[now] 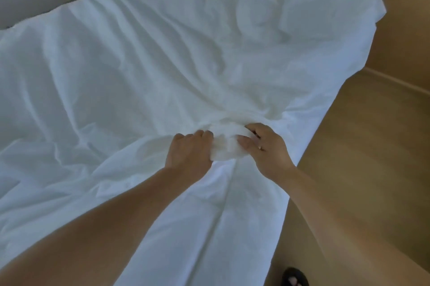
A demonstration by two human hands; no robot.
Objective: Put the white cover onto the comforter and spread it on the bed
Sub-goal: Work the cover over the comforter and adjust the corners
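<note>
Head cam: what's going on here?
A person leans over a white cover that lies spread out and wrinkled. The left grip and right grip both hold one bunched fold of it, close together near its right side. The far end is lumpy; whether the comforter is inside cannot be told. A sandalled foot stands on the wood floor.

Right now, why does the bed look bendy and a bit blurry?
Head view: the wide-angle lens bows the white cover at its edge and stretches the near forearms; the cloth looks soft and bluish in dim light, with no glare; the left hand and right hand bunching it are sharpest.
</note>
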